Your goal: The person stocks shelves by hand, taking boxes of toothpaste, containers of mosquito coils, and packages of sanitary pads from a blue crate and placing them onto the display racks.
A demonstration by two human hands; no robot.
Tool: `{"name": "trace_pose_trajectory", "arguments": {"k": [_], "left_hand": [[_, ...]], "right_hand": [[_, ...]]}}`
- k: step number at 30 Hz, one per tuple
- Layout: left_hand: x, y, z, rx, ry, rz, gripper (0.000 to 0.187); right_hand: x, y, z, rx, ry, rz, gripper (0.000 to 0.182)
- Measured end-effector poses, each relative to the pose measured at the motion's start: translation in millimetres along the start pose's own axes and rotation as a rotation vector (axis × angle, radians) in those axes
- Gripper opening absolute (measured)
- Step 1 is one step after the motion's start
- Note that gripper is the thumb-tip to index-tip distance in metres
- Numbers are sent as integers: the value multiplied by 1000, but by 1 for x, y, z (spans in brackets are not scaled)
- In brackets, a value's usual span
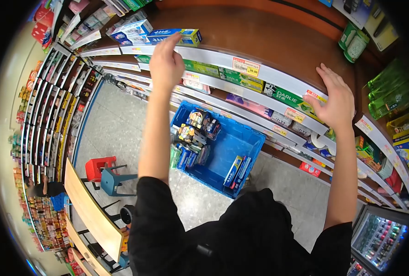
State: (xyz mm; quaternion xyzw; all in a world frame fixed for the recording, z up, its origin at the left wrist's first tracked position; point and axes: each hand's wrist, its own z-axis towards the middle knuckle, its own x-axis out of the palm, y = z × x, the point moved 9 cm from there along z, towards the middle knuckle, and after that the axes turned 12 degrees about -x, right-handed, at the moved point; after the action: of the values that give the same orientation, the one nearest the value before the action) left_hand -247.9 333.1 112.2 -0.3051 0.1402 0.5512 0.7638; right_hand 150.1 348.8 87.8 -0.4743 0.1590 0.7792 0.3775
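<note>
My left hand (166,64) is at the upper shelf, fingers stretched out over the front of a blue and yellow toothpaste box (190,37). Whether the fingertips touch it cannot be made out. Just left of that box stand white and blue toothpaste boxes (133,32). On the right, my right hand (334,97) is spread at the front edge of the brown shelf board (269,41), thumb apart from the fingers. Its thumb lies near a price tag (317,95), above a row of green Darlie boxes (285,96). Neither hand visibly holds anything.
A blue crate (255,138) with packaged goods and a few boxes stands on the floor below the shelves. Green bottles (388,89) line the right side. Behind on the left are a red stool (98,168), a teal stool (114,181), and a wooden table (91,207).
</note>
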Motion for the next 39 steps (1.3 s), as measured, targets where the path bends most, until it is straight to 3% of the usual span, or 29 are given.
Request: {"name": "trace_pose_trajectory", "arguments": {"k": [4,9,13,17,20,23,33,37,39], "left_hand": [[31,50,47,41,223,267,58],[55,49,73,40,510,499,62],[63,48,89,155,531,673,59],[20,9,86,236,163,315,50],[-9,-13,57,156,33,-60,48],[-7,-10,35,96,12,-199,44],[44,31,54,204,172,-107,42],[-3,2,57,283,-71,-82,46],[-34,-6,43,230,-230,-54,49]], "right_hand": [[-1,-2,-1,10,-4,15,72],[-2,-5,-3,41,9,34,74],[-5,-4,-2,48,9,35,73],[-6,-4,-2,38,-15,24,72],[-2,-8,-4,24,-25,14,72],[2,-7,-4,26,-20,-3,72],[-3,0,3,20,10,31,71],[-5,2,5,-14,-6,47,72],[-5,2,5,-17,-13,29,71]]}}
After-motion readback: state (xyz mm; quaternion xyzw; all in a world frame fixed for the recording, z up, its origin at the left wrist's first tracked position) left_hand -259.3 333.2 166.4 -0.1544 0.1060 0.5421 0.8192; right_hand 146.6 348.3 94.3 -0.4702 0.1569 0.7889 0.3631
